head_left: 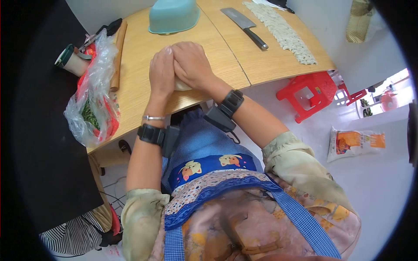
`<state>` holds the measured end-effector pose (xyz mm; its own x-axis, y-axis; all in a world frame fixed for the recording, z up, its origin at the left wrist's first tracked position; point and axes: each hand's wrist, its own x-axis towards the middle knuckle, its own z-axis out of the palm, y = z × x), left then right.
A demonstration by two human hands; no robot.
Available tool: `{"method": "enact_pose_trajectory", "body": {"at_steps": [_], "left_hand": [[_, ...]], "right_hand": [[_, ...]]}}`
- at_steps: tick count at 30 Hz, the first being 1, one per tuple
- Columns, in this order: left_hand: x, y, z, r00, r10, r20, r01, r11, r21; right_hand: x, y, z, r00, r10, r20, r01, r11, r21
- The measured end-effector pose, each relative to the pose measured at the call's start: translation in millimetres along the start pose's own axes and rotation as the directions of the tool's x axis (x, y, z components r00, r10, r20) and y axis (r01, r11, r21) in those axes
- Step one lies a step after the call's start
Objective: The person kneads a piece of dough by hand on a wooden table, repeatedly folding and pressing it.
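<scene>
Both my hands are together on the wooden table, over a pale lump of dough [182,85]. Only a small part of the dough shows, between my wrists. My left hand [162,71] curves over its left side. From the right, my right hand [191,63] presses on it, fingers closed and leaning against the left hand. Just beyond them a light-blue plastic basin [174,16] sits upside down. To the right lie a cleaver [244,26] with a black handle and a long row of pale, twisted dough pieces [283,35].
A rolling pin [118,56] lies along the table's left side, beside a clear plastic bag [98,82] with greens inside. A lidded cup [73,61] stands farther left. On the floor at right are a red stool [311,89] and a printed sack [355,142].
</scene>
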<state>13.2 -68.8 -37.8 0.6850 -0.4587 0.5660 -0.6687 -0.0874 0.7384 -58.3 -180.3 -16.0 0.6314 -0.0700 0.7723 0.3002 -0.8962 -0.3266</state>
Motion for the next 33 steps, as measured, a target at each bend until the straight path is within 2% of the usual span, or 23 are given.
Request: {"method": "enact_pose_trajectory", "body": {"at_steps": [1, 3, 5, 7, 9, 11, 12, 13, 14, 15, 16, 17, 18, 23, 27, 29, 30, 32, 33], "left_hand": [[-8.3, 2.7, -2.1, 0.993, 0.101, -0.062, -0.102, 0.995, -0.011], [-23.8, 9.9, -5.9, 0.994, 0.087, -0.067, -0.090, 0.995, -0.031], [-37.7, 16.1, -9.1, 0.995, 0.072, -0.071, -0.076, 0.995, -0.059], [-48.5, 25.9, -11.9, 0.984, 0.160, -0.081, -0.155, 0.986, 0.069], [-62.2, 42.6, -19.1, 0.985, 0.164, -0.056, -0.158, 0.984, 0.087], [-74.4, 57.3, -29.3, 0.986, 0.164, -0.032, -0.159, 0.981, 0.114], [-80.1, 62.9, -34.7, 0.981, 0.194, 0.008, -0.192, 0.961, 0.199], [-87.0, 66.8, -38.6, 0.974, 0.221, 0.053, -0.227, 0.932, 0.281], [-95.2, 70.2, -39.1, 0.974, 0.222, 0.054, -0.228, 0.931, 0.286], [-103.2, 72.2, -37.3, 0.981, 0.188, 0.039, -0.192, 0.939, 0.284], [-109.5, 70.1, -35.7, 0.988, 0.155, 0.024, -0.156, 0.947, 0.282], [-114.6, 64.3, -34.3, 0.990, 0.109, 0.088, -0.125, 0.971, 0.203], [-113.7, 64.8, -34.2, 0.990, 0.108, 0.089, -0.124, 0.971, 0.206], [-84.3, 55.4, -26.5, 0.978, 0.193, 0.076, -0.207, 0.897, 0.391], [-26.7, 32.9, -18.6, 0.978, 0.173, 0.119, -0.209, 0.858, 0.470], [3.1, 26.8, -15.3, 0.989, -0.002, 0.150, -0.087, 0.808, 0.582], [17.0, 19.8, -14.0, 0.988, -0.001, 0.152, -0.088, 0.808, 0.582], [40.7, 7.6, -13.8, 0.969, -0.116, 0.218, -0.049, 0.774, 0.632], [47.5, 3.6, -12.6, 0.969, -0.114, 0.218, -0.051, 0.774, 0.631]], "right_hand": [[-4.4, -3.3, -5.1, 0.999, -0.029, -0.017, 0.030, 0.997, 0.072], [-14.3, -10.0, -15.4, 0.998, -0.058, -0.039, 0.063, 0.988, 0.141], [-25.3, -17.5, -28.0, 0.994, 0.111, 0.018, -0.111, 0.949, 0.296], [-34.3, -25.5, -41.6, 0.990, 0.137, 0.034, -0.140, 0.925, 0.354], [-40.9, -31.3, -56.7, 0.986, 0.162, 0.050, -0.168, 0.894, 0.416], [-47.3, -34.0, -74.0, 0.989, -0.005, 0.147, -0.017, 0.989, 0.149], [-50.9, -37.3, -81.2, 0.989, -0.008, 0.148, -0.015, 0.988, 0.153], [-54.6, -41.1, -87.9, 0.981, -0.032, 0.189, 0.024, 0.999, 0.045], [-57.6, -45.0, -91.8, 0.972, -0.051, 0.230, 0.068, 0.996, -0.064], [-63.1, -46.5, -90.7, 0.973, -0.054, 0.224, 0.069, 0.996, -0.061], [-69.7, -46.2, -87.4, 0.974, -0.022, 0.227, 0.019, 1.000, 0.017], [-75.6, -45.4, -84.1, 0.972, 0.009, 0.234, -0.032, 0.995, 0.095], [-77.9, -48.1, -82.4, 0.972, 0.009, 0.234, -0.033, 0.995, 0.099], [-58.8, -35.6, -63.5, 0.981, 0.041, 0.189, -0.049, 0.998, 0.037], [-22.8, 0.5, -35.1, 0.980, 0.073, 0.187, -0.086, 0.994, 0.061], [-3.3, 19.4, -21.0, 0.930, 0.201, 0.307, -0.204, 0.979, -0.021], [6.7, 25.8, -15.7, 0.930, 0.202, 0.306, -0.206, 0.978, -0.022], [26.2, 35.2, -8.8, 0.833, 0.361, 0.420, -0.349, 0.931, -0.109], [31.9, 39.7, -5.9, 0.811, 0.389, 0.437, -0.372, 0.919, -0.130]]}}
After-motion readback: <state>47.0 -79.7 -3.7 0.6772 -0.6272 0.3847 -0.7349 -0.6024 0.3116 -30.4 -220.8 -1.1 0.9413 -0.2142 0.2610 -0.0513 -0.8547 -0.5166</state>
